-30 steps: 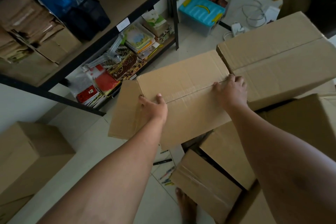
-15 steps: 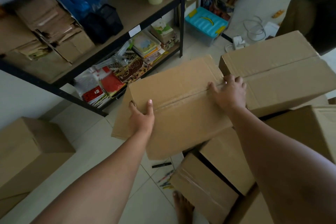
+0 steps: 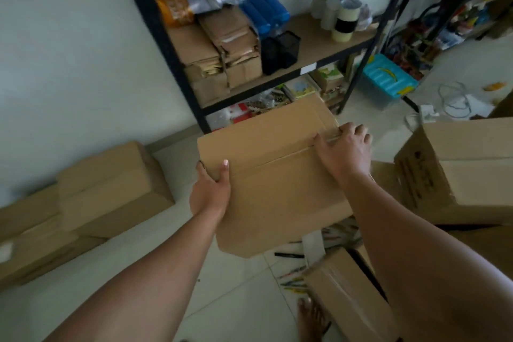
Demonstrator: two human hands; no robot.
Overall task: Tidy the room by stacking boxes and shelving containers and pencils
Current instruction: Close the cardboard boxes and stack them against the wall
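I hold a closed brown cardboard box (image 3: 277, 175) in the air in front of me, above the tiled floor. My left hand (image 3: 211, 189) grips its near left edge, thumb on top and fingers under the side. At the box's far right edge my right hand (image 3: 342, 151) clasps it, fingers curled over the rim. Two more cardboard boxes (image 3: 111, 183) sit stacked against the wall at left. Several pencils and pens (image 3: 294, 277) lie scattered on the floor under the held box.
A black metal shelf (image 3: 305, 66) stands ahead with paper packs, blue items, black mesh holders and tape rolls. More boxes (image 3: 458, 169) crowd the right side and one (image 3: 349, 300) lies by my foot. A teal-lidded tub (image 3: 388, 78) and white cables (image 3: 455, 100) lie beyond.
The box has come off the pile at right and swung left, toward the wall. My view turned left and up, so the shelf now stands ahead. Both hands keep their hold.
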